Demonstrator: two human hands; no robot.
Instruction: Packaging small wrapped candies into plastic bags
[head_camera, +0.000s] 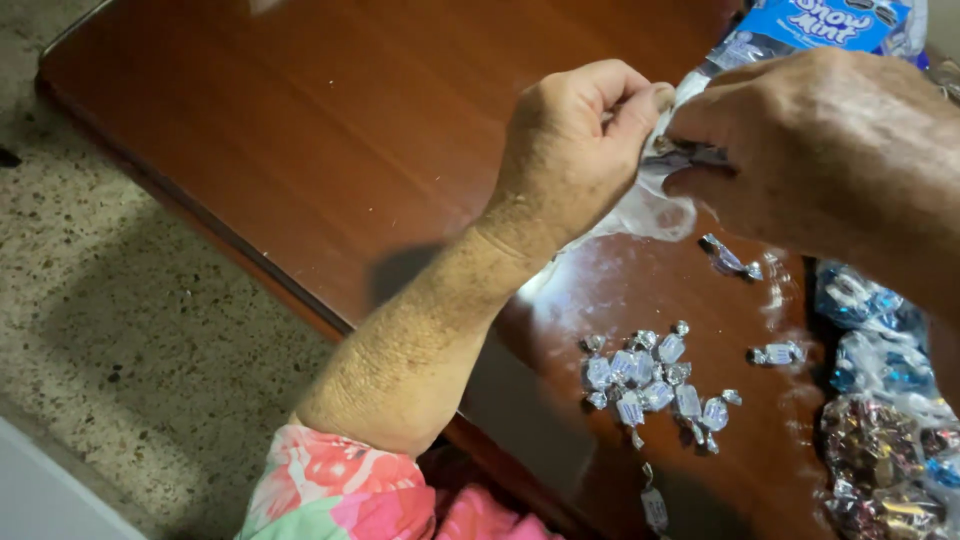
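Brown wooden surface (330, 130) carries everything, glossy, floor at left

Blue-and-clear candy bag (800, 25) at far edge, lifted over surface, both hands at its clear end so contents can drop below

Left hand (575, 145) clenched, pinching clear film (640, 205); right hand (820, 150) gripping same film from other side

Bags of mixed wrapped sweets (880, 400) along right edge, full

Loose pile of silver-wrapped candies (650, 385) under hands; few strays (775, 353) beside
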